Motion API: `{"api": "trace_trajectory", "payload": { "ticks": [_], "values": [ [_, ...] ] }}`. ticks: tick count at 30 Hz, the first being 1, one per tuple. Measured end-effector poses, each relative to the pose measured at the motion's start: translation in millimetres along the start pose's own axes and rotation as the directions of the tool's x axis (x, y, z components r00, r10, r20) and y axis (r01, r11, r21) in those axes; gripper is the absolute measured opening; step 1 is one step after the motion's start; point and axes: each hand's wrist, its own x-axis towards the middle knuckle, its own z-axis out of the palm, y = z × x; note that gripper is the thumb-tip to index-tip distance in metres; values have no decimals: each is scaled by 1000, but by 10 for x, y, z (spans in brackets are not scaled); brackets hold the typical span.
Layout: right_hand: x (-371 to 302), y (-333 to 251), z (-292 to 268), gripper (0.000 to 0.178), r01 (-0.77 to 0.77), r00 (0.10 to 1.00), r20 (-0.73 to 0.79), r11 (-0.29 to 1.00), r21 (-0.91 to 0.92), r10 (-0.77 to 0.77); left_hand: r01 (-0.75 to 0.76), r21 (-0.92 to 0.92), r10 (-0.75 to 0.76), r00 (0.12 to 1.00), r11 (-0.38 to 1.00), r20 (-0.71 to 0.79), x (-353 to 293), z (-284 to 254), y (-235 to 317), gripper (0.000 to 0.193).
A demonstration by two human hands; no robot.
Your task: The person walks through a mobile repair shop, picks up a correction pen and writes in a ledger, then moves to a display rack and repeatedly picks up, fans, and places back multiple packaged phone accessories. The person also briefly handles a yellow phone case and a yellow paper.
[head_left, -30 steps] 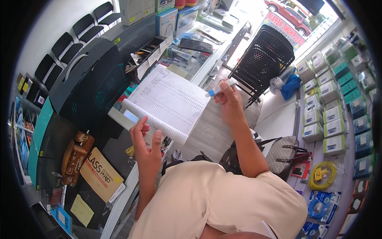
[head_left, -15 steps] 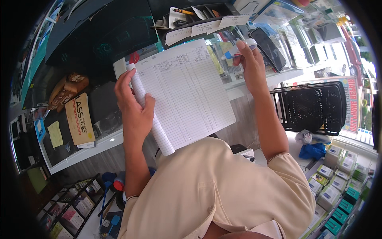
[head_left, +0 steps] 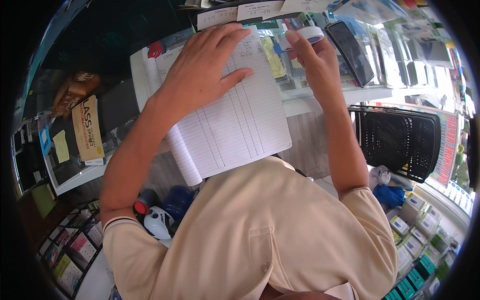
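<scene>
Close to my shirt (head_left: pixel 235 215), the notebook (head_left: pixel 240 125) lies open, its lower end jutting past the counter (head_left: pixel 300 106), pages curled along its left edge. Ruled columns cross the white lined page; the lower rows are blank, so most looks unfilled. Farther up, my left hand (head_left: pixel 202 72) spreads open over the few written rows, touching or not I cannot tell. My right hand (head_left: pixel 317 62) grips the correction tape (head_left: pixel 313 33), just short of the phone (head_left: pixel 351 54).

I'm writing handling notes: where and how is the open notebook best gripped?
Probably the lower right corner of the notebook, from the person's right, pinched above and below: it looks flat and juts past the counter, seemingly reachable underneath. Rolled pages thicken the left edge; the left hand partly covers the top.
</scene>
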Motion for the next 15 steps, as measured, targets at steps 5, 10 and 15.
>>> {"api": "trace_trajectory", "payload": {
  "ticks": [5,10,15],
  "values": [
    [119,102,117,48,67,998,22,990,-121,-65,14,105,-16,1000,994,17,-21,179,-138,75],
    [135,113,179,42,76,996,-39,977,-199,-86,-19,73,22,999,997,-45,-13,187,-161,77],
    [111,-8,238,38,-30,999,23,996,-79,32,72,-34,-66,987,997,149,43,-6,-95,81]
  ]
}}
